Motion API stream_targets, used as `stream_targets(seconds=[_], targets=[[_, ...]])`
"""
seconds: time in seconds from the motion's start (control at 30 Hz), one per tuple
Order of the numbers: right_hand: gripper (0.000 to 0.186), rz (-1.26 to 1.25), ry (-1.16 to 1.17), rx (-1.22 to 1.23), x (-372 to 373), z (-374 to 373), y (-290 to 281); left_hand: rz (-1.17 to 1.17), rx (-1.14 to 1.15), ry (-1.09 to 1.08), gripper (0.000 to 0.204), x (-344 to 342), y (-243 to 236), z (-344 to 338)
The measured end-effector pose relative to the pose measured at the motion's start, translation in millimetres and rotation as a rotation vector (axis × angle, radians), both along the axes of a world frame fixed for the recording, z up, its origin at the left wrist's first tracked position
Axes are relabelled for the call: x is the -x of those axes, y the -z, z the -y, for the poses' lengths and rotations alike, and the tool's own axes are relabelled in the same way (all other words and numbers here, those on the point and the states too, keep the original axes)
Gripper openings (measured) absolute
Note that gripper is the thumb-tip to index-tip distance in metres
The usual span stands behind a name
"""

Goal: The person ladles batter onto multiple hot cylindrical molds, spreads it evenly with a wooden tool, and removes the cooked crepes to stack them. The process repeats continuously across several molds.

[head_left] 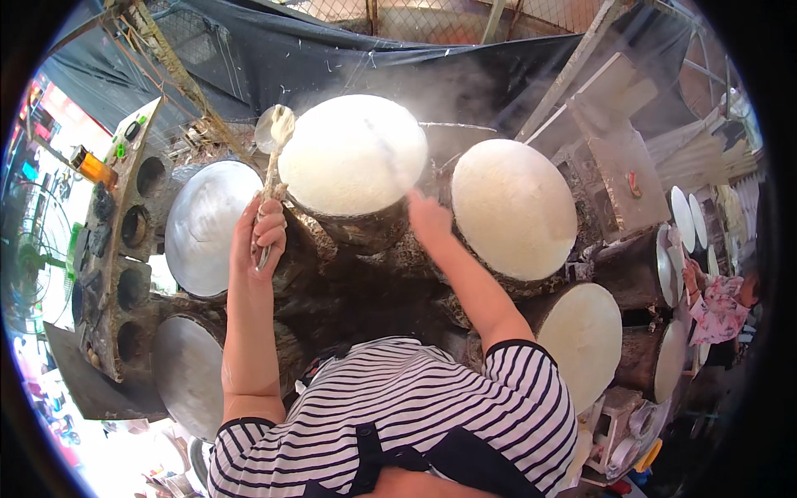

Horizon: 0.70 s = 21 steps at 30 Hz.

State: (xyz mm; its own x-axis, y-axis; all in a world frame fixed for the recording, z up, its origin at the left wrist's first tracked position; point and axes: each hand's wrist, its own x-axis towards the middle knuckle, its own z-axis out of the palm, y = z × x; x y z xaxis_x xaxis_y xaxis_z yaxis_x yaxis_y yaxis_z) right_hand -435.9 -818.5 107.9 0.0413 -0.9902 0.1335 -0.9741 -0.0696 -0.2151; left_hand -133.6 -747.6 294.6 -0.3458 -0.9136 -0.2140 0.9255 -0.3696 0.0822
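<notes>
My left hand (264, 228) is wrapped round the handle of a long tool caked with pale batter (283, 126), held upright with its lumpy end up. It stands beside the left edge of a large round griddle (353, 158) covered by a white sheet of batter, with steam rising behind. My right hand (430, 217) is closed at that griddle's lower right edge. A faint dark streak runs from it across the white surface; motion blur hides what it is. To its right sits another white-coated griddle (515, 209).
A bare metal griddle (212, 228) stands at left, a second one (189, 373) below it. Another coated griddle (581, 344) lies near my right elbow. A block with round holes (133, 224) is at far left. At far right, another person (721, 311) stands by more griddles.
</notes>
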Motion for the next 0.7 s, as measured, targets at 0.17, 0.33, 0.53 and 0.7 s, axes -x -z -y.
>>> stream_targets(seconds=[0.17, 0.33, 0.53, 0.7], targets=[[0.032, 0.537, 0.153, 0.112, 22.5, 27.5, -11.5, 0.165, -0.085, -0.104, 0.022, 12.0, -4.9, -14.5], [0.037, 0.535, -0.018, -0.097, -3.3, -0.3, -31.2, 0.170, -0.063, -0.083, 0.021, 5.8, 8.7, -22.7], [0.034, 0.681, 0.127, -0.083, 8.7, 30.7, -13.9, 0.266, -0.015, -0.154, 0.017, -3.9, 16.6, -41.8], [0.041, 0.707, -0.306, -0.036, -57.3, -16.0, -20.6, 0.200, -0.027, -0.249, 0.017, -22.4, 10.4, -103.5]])
